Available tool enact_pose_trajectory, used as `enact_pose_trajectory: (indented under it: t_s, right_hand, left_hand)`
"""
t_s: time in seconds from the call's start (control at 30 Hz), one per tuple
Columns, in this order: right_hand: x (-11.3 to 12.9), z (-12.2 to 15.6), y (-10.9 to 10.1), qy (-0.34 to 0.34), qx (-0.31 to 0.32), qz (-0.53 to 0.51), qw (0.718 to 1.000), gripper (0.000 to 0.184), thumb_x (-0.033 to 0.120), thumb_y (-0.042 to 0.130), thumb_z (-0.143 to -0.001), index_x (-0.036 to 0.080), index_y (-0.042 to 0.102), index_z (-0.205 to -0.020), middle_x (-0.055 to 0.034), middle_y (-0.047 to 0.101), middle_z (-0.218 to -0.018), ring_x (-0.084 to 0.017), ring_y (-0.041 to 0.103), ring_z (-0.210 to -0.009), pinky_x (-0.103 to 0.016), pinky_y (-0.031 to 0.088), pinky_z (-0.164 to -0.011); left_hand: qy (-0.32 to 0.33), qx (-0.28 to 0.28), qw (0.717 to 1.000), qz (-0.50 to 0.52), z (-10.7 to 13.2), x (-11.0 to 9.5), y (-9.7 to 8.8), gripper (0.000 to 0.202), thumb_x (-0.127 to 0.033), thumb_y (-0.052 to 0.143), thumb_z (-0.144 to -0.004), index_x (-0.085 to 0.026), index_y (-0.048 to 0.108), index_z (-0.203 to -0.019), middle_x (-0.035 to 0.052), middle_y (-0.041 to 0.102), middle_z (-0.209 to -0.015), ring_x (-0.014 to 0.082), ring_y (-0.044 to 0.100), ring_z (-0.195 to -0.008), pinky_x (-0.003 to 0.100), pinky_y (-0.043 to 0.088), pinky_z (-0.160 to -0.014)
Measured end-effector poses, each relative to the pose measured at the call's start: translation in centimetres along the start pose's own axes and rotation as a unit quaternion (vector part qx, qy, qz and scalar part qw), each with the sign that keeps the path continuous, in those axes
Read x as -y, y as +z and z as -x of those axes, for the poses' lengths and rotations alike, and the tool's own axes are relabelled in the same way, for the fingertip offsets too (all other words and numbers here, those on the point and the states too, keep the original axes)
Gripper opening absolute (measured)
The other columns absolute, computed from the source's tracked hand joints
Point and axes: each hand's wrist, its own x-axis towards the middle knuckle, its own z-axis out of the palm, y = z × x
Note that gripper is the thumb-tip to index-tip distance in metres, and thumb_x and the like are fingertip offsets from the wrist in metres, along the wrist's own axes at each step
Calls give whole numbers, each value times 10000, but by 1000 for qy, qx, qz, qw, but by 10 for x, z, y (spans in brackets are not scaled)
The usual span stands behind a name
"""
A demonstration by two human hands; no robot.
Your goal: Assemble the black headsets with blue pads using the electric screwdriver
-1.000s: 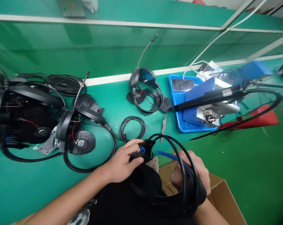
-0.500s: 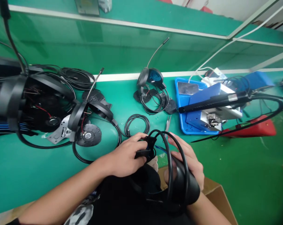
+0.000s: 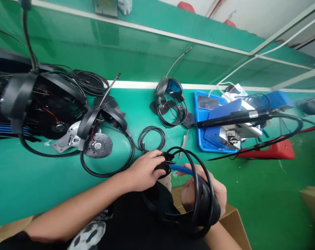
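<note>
My left hand [image 3: 144, 170] is closed on the black earcup end [image 3: 164, 166] of a headset at the near table edge. The headset's black band and cable loop [image 3: 199, 194] arch over my right hand [image 3: 212, 189]. That hand is wrapped round a blue-handled tool [image 3: 183, 170] whose tip meets the earcup. A black ear cushion [image 3: 157, 205] lies just below, over my lap.
Partly built headsets [image 3: 97, 128] and cable coils [image 3: 151, 138] lie at the left and middle. Tweezers [image 3: 183, 141] rest by a blue tray [image 3: 201, 121] with a soldering iron [image 3: 235, 118]. A red object [image 3: 272, 151] sits to the right, and a cardboard box [image 3: 233, 225] is under my hands.
My right hand went from open fingers near the earcup to gripping the blue-handled tool, its tip now at the earcup. The view has shifted slightly.
</note>
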Motion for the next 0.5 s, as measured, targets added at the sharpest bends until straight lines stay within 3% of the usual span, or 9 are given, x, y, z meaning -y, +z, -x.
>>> enact_pose_trajectory:
  t_s: [0.13,0.2,0.3,0.37,0.5]
  right_hand:
    - [3,-4,11,49,-57,-23,997,322,420,546,-1017,205,713,-846,-81,776,-770,-174,662,-495,-301,495,-438]
    - [4,-4,16,55,-77,5,996,325,388,535,-1027,190,733,-862,-87,773,-773,-151,615,-455,-297,464,-433]
    - [2,-1,19,57,-100,71,991,273,329,558,-1023,176,762,-925,-88,772,-817,-148,602,-484,-318,507,-504]
    - [-3,1,17,47,-107,82,990,238,297,576,-1014,180,764,-928,-82,764,-810,-161,622,-517,-328,535,-537]
    - [-16,7,6,27,-47,57,997,208,288,562,-1018,227,760,-1032,-73,775,-834,-209,711,-644,-335,578,-586]
  left_hand:
    - [-3,-22,1000,18,-2,8,4,46,-221,666,-935,-199,645,-969,102,666,-1160,281,666,-1091,410,548,-954]
    - [0,-30,998,46,-3,12,4,110,-232,661,-937,-196,677,-1039,100,676,-1144,280,670,-1099,413,545,-979]
    - [6,-34,995,89,-4,14,1,212,-215,650,-933,-202,695,-1140,86,685,-1133,263,674,-1107,398,538,-1005]
    - [2,-27,995,99,-4,14,-1,171,-215,641,-935,-194,702,-1094,85,685,-1115,255,677,-1080,392,544,-991]
    - [-4,-29,996,87,-4,13,-1,125,-212,640,-931,-191,690,-1043,91,684,-1124,270,664,-1110,413,538,-1009]
